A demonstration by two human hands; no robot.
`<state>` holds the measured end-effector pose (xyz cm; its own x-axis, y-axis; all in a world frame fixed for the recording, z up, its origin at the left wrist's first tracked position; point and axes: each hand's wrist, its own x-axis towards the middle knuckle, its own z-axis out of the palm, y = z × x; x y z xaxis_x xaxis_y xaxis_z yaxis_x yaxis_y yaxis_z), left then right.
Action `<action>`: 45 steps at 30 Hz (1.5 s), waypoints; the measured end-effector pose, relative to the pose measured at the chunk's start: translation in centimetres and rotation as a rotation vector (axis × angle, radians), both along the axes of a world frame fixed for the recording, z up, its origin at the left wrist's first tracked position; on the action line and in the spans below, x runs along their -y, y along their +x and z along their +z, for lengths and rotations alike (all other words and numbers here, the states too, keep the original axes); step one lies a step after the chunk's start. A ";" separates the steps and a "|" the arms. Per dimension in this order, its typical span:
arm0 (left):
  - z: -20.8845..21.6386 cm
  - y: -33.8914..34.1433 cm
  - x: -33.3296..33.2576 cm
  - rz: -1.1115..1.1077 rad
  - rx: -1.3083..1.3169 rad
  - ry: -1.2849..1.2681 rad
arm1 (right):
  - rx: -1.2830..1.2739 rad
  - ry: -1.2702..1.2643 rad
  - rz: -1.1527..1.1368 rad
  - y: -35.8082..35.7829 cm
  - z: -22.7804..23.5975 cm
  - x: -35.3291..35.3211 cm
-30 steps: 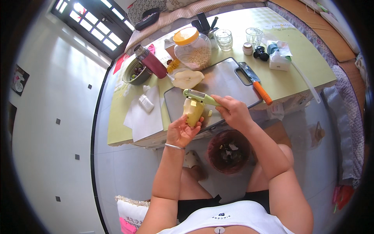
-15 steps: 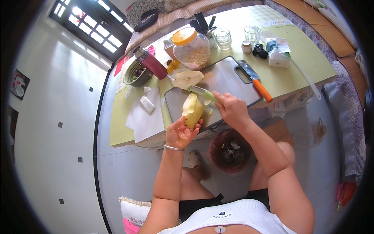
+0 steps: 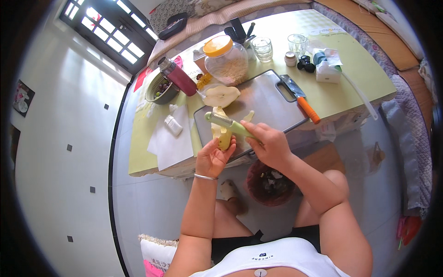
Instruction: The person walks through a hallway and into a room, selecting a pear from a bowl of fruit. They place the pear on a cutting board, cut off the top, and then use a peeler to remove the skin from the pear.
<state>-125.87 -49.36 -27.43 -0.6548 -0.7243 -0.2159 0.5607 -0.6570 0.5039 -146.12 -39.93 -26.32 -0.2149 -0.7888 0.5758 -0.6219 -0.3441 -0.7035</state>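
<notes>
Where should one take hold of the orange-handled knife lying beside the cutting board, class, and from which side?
Grip the knife by its orange handle, coming from the table's near edge. The handle end points toward the person and reaches that edge, while the blade lies farther in, beside the cutting board. Both hands are busy: left hand holds fruit, right hand the peeler.

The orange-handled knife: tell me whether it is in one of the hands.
No. The orange-handled knife lies on the table beside the cutting board; the right hand holds a green peeler.

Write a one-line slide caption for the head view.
Seated person's left hand holds a pale fruit while the right hand draws a green peeler over it above a metal cutting board.
</notes>
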 end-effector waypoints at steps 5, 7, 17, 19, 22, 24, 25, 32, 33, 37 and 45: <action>0.6 -0.8 -0.5 0.067 -0.041 -0.043 | -0.035 0.130 -0.217 -1.1 -1.9 0.8; 0.8 -1.0 -0.6 0.060 -0.047 -0.087 | -0.017 0.076 -0.203 -1.5 -2.2 0.9; 0.1 -2.0 -0.6 0.045 -0.062 -0.183 | -0.043 0.083 -0.141 -0.3 -1.5 0.1; 0.4 -2.0 -0.7 0.076 -0.039 -0.231 | -0.053 0.111 -0.191 -0.7 -1.7 0.2; 0.6 -2.0 -0.6 0.128 0.015 -0.285 | -0.025 0.039 -0.146 -0.7 -1.5 -0.1; 0.5 -1.9 -0.6 0.181 0.073 -0.316 | -0.009 -0.016 -0.058 0.0 -0.5 -0.7; 0.2 -1.8 -0.4 0.212 0.109 -0.329 | -0.041 -0.001 -0.081 0.1 -0.5 -0.6; 0.8 -2.2 -1.2 0.328 0.396 -0.495 | 0.041 0.013 -0.137 -0.5 -0.9 0.0; 0.8 -2.2 -1.3 0.315 0.391 -0.486 | 0.094 -0.055 -0.116 -0.3 -0.7 -0.1; 0.7 -2.2 -1.2 0.247 0.378 -0.468 | 0.161 -0.072 -0.064 -0.1 -1.1 0.3; 1.7 -1.9 -1.2 -0.015 0.082 -0.322 | 0.055 0.198 -0.179 -1.1 -1.8 0.4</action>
<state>-127.76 -48.17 -25.74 -0.6562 -0.7540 -0.0297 0.5008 -0.4646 0.7303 -147.20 -40.37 -28.12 -0.3874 -0.8317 0.3977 -0.6195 -0.0846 -0.7804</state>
